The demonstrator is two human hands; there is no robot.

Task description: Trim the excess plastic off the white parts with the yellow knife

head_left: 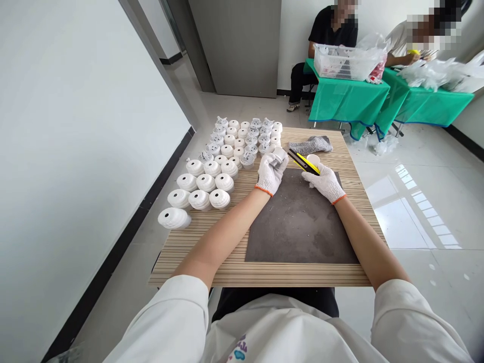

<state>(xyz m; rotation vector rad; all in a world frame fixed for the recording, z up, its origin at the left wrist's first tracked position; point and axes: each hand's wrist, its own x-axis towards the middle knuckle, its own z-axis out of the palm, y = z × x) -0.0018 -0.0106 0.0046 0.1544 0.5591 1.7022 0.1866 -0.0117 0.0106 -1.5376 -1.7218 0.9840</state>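
Note:
My left hand (270, 174), in a white knit glove with an orange cuff, is closed around a small white plastic cup-like part (279, 155) above the far edge of a dark mat (298, 217). My right hand (324, 182), gloved the same way, grips a yellow and black utility knife (304, 162). The knife points up and left, toward the white part but apart from it. Whether its blade is out is too small to tell. Just beyond the knife lies a round white piece (313, 160), partly hidden by my right hand.
Stacks of white round parts (206, 182) fill the table's left side, with several clear-topped ones (252, 132) behind. A grey cloth (311, 145) lies at the far right of the wooden table (242, 275). Two people sit at green-covered tables (346, 98) with a white basket (340, 63).

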